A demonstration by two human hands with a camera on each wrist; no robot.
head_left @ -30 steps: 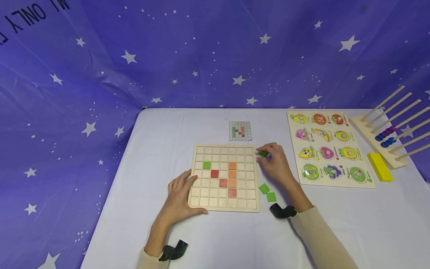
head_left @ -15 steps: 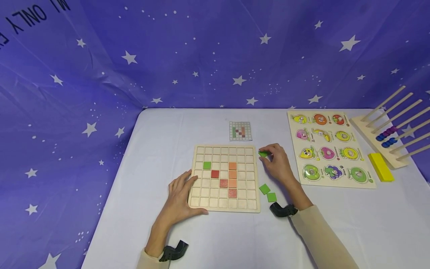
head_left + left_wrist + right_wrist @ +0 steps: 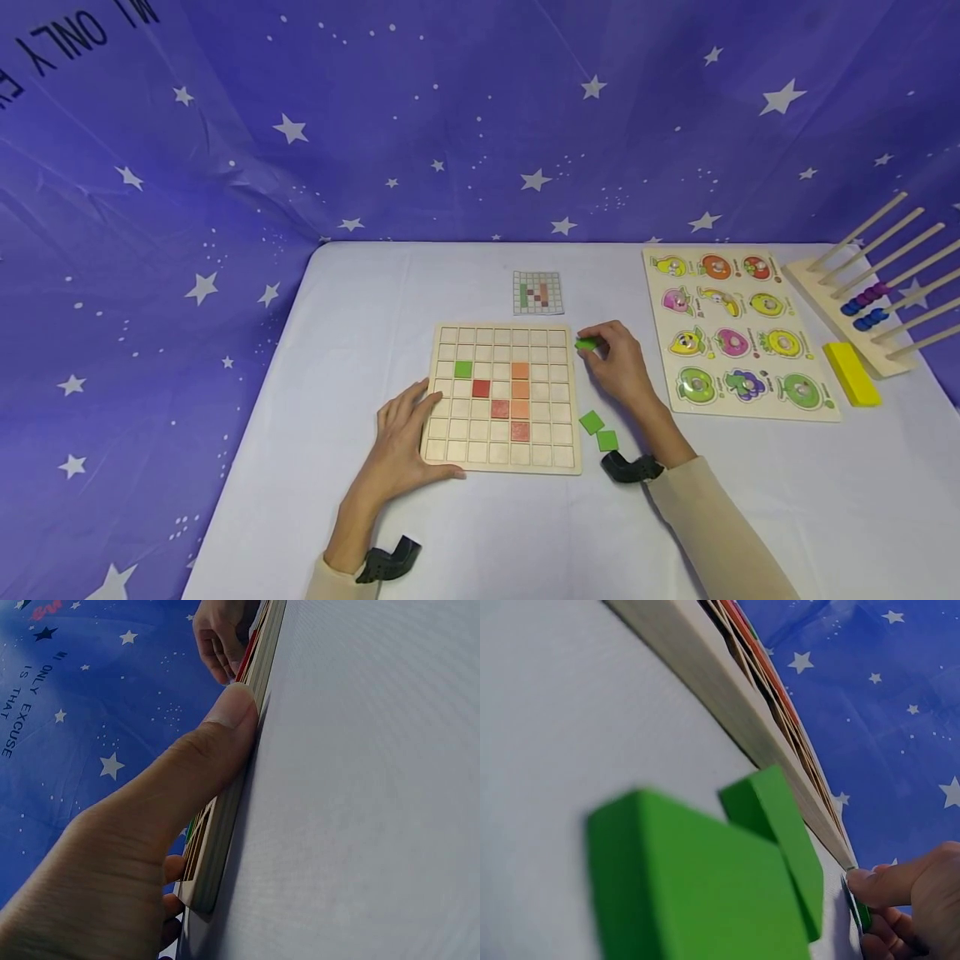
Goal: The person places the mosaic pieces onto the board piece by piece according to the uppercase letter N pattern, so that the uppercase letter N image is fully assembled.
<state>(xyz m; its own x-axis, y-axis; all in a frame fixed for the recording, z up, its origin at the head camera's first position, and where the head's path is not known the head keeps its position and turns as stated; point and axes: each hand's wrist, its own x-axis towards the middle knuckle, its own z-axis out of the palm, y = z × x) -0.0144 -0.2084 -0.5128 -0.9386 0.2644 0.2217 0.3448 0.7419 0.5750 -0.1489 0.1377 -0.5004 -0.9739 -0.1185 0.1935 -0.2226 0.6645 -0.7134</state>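
A wooden grid board (image 3: pixel 501 368) lies flat on the table, with one green tile (image 3: pixel 463 369), red tiles (image 3: pixel 500 409) and orange tiles (image 3: pixel 520 389) set in its cells. My left hand (image 3: pixel 401 437) holds the board at its near left corner, the thumb (image 3: pixel 232 705) along the near edge and the fingers at the left edge. Just off the board's right edge, my right hand (image 3: pixel 618 362) pinches a green tile (image 3: pixel 585 343) between thumb and fingers. Two loose green tiles (image 3: pixel 592 422) lie touching or nearly so, nearer my right wrist; they loom large in the right wrist view.
A small pattern card (image 3: pixel 537 293) with a coloured grid lies beyond the board. To the right are a fruit puzzle board (image 3: pixel 738 333), a yellow block (image 3: pixel 852 374) and a pegged counting stand (image 3: pixel 847 317) with beads. A starry purple cloth (image 3: pixel 450 125) hangs behind the table.
Both hands stay almost in place. The green tile in my right fingers has shifted slightly, and my fingertips sit a touch farther from the board than a second ago.
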